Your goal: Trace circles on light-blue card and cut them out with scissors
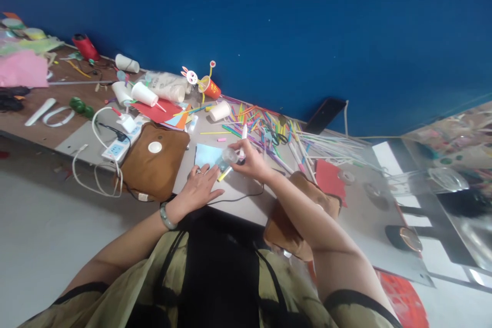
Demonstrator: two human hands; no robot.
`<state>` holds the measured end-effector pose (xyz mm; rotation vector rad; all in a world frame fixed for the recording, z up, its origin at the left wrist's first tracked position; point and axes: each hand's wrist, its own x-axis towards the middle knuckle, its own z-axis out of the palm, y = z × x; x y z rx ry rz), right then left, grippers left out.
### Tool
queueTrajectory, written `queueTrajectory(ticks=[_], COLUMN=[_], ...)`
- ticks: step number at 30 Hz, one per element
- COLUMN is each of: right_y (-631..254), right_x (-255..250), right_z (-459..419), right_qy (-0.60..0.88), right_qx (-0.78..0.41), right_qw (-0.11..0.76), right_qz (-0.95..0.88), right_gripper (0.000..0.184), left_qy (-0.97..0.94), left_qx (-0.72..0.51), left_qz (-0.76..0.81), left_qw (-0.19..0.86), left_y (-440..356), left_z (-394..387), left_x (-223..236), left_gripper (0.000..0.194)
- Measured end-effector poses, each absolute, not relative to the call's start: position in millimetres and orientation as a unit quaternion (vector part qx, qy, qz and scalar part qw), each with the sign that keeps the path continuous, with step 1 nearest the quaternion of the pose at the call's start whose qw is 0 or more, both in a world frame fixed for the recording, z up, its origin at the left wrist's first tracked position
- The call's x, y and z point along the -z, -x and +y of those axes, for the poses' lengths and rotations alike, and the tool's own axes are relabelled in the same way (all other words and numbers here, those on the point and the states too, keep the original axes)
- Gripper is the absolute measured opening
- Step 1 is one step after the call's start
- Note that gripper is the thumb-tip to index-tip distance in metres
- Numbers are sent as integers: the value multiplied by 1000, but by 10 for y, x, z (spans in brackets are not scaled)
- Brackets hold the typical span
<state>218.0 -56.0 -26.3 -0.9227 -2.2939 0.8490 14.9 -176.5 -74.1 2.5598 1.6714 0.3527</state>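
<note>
My left hand (202, 183) lies flat with fingers spread on the lower edge of a light blue sheet of paper (207, 155). Over the right side of that sheet, my right hand (251, 161) is closed around a slim white marker (245, 132) held upright. Beside its fingertips is a clear round item (229, 156), perhaps a tape roll or small cup; whether the fingers grip it too is unclear. A yellow stick (224, 174) lies between the hands. Above the paper sits a small pink piece (222, 139).
Coloured straws and sticks (265, 128) and scissors (282, 138) spread behind my right hand. A brown bag (154, 159) and power strip (119, 147) stand left; another brown bag (288, 220) is under my right forearm. Paper cups (220, 111) line the blue wall (269, 36).
</note>
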Motion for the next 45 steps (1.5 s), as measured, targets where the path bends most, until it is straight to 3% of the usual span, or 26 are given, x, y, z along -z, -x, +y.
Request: queueTrajectory(ticks=[12,45], right_y=[-1925,-1938], right_x=[589,560], right_z=[-396,-476], right_qy=[304,294], right_qx=[-303,-334], right_qw=[193,183], right_qz=[-883,-877], right_gripper=[49,43], left_qy=[-844,-834], left_qx=[-137,-168], left_qz=[519,525], left_qw=[22,33], left_y=[-132,-132], left_z=[-1749,-1765], left_x=[706,737], left_gripper=[57,47])
